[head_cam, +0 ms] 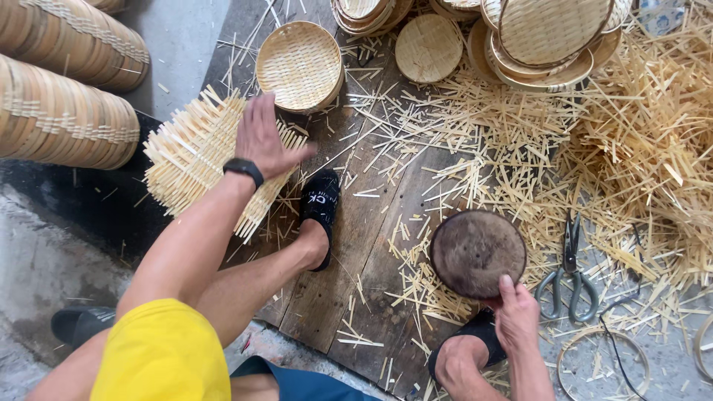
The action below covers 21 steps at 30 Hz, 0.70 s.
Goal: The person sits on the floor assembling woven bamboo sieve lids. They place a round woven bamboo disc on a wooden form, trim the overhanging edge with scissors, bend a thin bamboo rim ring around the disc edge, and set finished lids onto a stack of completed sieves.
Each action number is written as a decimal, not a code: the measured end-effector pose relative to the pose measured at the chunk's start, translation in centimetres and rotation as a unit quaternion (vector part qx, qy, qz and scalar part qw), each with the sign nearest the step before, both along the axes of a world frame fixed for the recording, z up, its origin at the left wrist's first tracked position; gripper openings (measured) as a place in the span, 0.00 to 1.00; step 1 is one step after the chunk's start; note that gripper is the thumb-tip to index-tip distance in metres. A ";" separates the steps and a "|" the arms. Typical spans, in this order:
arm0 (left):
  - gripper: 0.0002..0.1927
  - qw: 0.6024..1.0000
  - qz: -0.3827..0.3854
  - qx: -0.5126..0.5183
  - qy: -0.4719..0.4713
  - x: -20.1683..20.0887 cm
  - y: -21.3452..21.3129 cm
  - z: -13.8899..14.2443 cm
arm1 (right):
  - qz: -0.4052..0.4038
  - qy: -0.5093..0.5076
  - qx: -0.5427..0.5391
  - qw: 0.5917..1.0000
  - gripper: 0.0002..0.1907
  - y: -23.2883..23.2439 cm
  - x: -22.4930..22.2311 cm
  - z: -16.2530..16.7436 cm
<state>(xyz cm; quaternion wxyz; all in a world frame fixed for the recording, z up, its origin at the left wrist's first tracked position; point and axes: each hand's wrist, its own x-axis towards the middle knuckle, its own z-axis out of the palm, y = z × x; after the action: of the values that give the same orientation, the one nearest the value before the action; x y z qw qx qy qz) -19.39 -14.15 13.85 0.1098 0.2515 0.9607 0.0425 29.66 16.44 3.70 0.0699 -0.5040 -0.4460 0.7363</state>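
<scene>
Left hand is flat on the stack of woven bamboo mats, palm down, fingers spread a little and pressing on the top mat, not curled round anything. Black wrist band sits just behind it. The mat stack lies at the left edge of the wooden boards, w/ loose strip ends sticking out on all sides.

Right hand is low at the boards' near right corner, thumb & fingers pinched on the near rim of a dark round disc. Disc is tilted up toward the camera, its worn brownish face showing; near edge in the grip, far edge over the boards.

Just right of the disc, metal shears lie on the floor among bamboo offcuts, blades pointing away. A thin bamboo hoop lies near the right wrist, beside the shears' handles.

Between the hands: a foot in a black slipper planted mid-boards, touching the mat stack's near corner. Other foot sits under the right hand.

Far edge of the boards: a shallow round woven basket, just beyond the left fingertips, not touching. More woven trays stacked at the far right corner. Left of the boards, rolled stacks of baskets lie on their sides.
</scene>
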 end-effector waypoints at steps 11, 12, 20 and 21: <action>0.06 0.985 0.149 -0.082 -0.019 1.7 -5.1 6.9 | 0.113 -0.033 0.060 0.991 0.21 -1.8 -2.3 -1.9; 0.06 0.992 0.033 -0.025 0.121 1.2 -5.4 9.2 | 0.082 -0.024 0.127 0.988 0.20 -1.6 -1.9 -1.6; 0.06 0.896 -0.334 0.221 0.193 12.5 6.3 11.0 | -0.154 0.054 0.272 0.948 0.27 2.0 -2.2 3.3; 0.09 0.868 -0.387 0.251 0.186 15.0 8.5 9.2 | -0.146 0.062 0.355 0.921 0.28 3.3 -2.1 4.3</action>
<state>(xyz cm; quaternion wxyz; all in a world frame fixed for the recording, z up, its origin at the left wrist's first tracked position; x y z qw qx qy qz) -4.38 -5.61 23.05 -0.1306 0.6251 0.7460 0.1888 27.51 19.77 7.97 0.3783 -0.4589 -0.5949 0.5407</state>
